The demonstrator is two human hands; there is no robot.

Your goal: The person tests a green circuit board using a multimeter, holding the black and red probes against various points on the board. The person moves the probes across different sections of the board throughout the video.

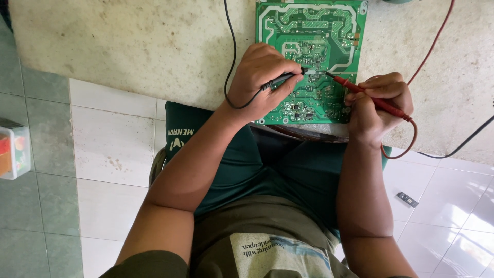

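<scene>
**Circuit board under two probes**

Circuit board, green with pale traces, is lying flat on a worn, stained white worktop, its near edge close to the worktop's edge and just in front of the person's body. Both hands are working over its lower half.

The left hand is closing around a black probe, fingers curled over the shaft and thumb pressing from below, and is resting partly on the board's left edge. The probe's tip is pointing right, touching the board near its middle. A black lead is running from this hand up and away across the worktop.

The right hand is gripping a red probe much like a pen, fingers bunched around the shaft. It is sitting at the board's right edge, with the red tip angling up and left to meet the board just beside the black tip; the two tips are near each other but apart. A red lead is looping under this hand and climbing toward the upper right.

Another black cable is crossing the worktop's right corner. Below, white and grey-green floor tiles are showing, with a small dark component lying on them at right and a clear plastic box of coloured parts sitting at far left.
</scene>
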